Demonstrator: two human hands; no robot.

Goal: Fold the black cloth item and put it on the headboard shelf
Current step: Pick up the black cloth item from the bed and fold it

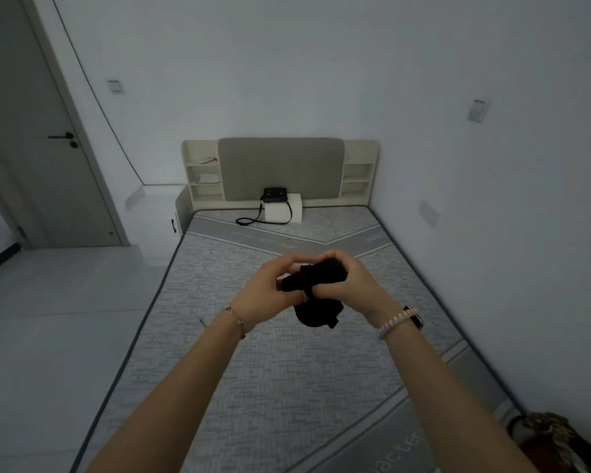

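Observation:
The black cloth item (316,291) is bunched up in the air above the middle of the bare mattress (253,370). Both hands grip it. My left hand (270,288) holds its left end, my right hand (352,281) closes over its upper right part. A loose lobe of cloth hangs below my hands. The headboard (280,167) stands at the far end of the bed, with open shelf niches on its left side (203,175) and its right side (355,175). The cloth is far from both.
A black shoulder bag (274,196) leans on a white box (284,213) at the head of the mattress. Small items lie on the left shelves. A grey door (31,131) is at left, a brown bag (553,442) at the bottom right.

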